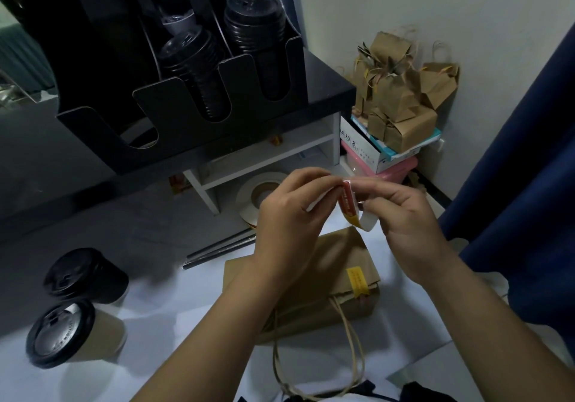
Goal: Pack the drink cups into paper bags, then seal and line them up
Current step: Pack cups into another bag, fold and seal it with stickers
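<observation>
A brown paper bag (314, 280) lies on the white table, its top folded over and held by a yellow sticker (357, 281); its twine handles trail toward me. Above it, my left hand (289, 211) and my right hand (404, 218) together pinch a strip of white backing paper carrying a red and yellow sticker (349, 204). Two lidded drink cups stand at the left: a black one (85, 275) and a kraft one (73, 333) with a black lid.
A roll of sticker tape (258, 194) sits behind my hands, beside black straws (217, 250). A black lid organiser (186, 68) stands on the dark counter. Several sealed paper bags (401, 96) are piled on boxes at the back right. A blue curtain (522, 165) hangs at right.
</observation>
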